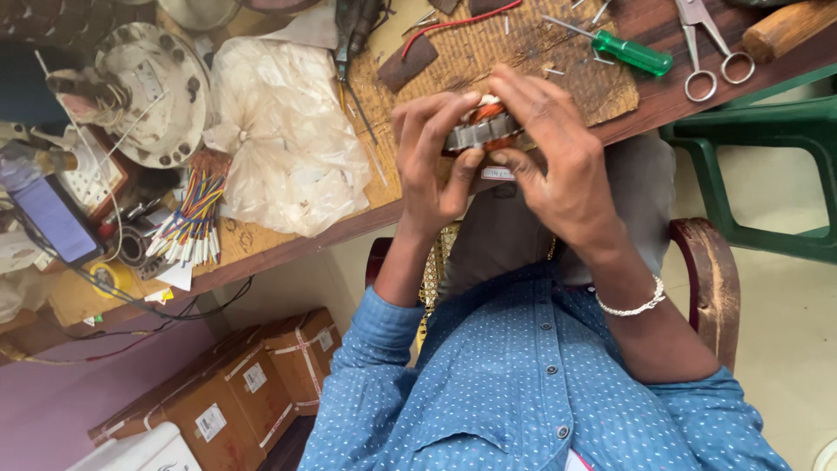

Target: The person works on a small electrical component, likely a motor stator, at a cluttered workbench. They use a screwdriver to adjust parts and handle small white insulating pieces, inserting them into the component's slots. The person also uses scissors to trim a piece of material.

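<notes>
Stator core (482, 131), a small ring of grey stacked steel laminations with copper-orange winding showing at its top, is held between both hands above the near edge of the wooden workbench (663, 96), over a woven mat (488, 48).

Progress, as a judgement: coil is already seated in the core, since copper shows inside the lamination stack. Whether every slot is filled, or the leads tied off, cannot be told; the fingers cover most of the part. No tool is in either hand, so the work in hand looks like pressing or dressing the winding by finger.

Grip: left hand (433, 166) is curled around the left side of the core, fingertips over its top and thumb pressed up beneath it. Right hand (558, 157) closes over the right side, fingers arched across the top and thumb meeting the lower rim. Both hands are clenched firmly on the part; neither is released.

Surroundings: green-handled screwdriver (629, 52) and scissors (708, 48) lie untouched on the bench beyond the hands. A bundle of coloured wire sleeves (190, 222) sits well to the left, beside a crumpled plastic bag (283, 131) and a round metal motor cover (153, 92). Cardboard cartons (253, 384) stand on the floor below.
</notes>
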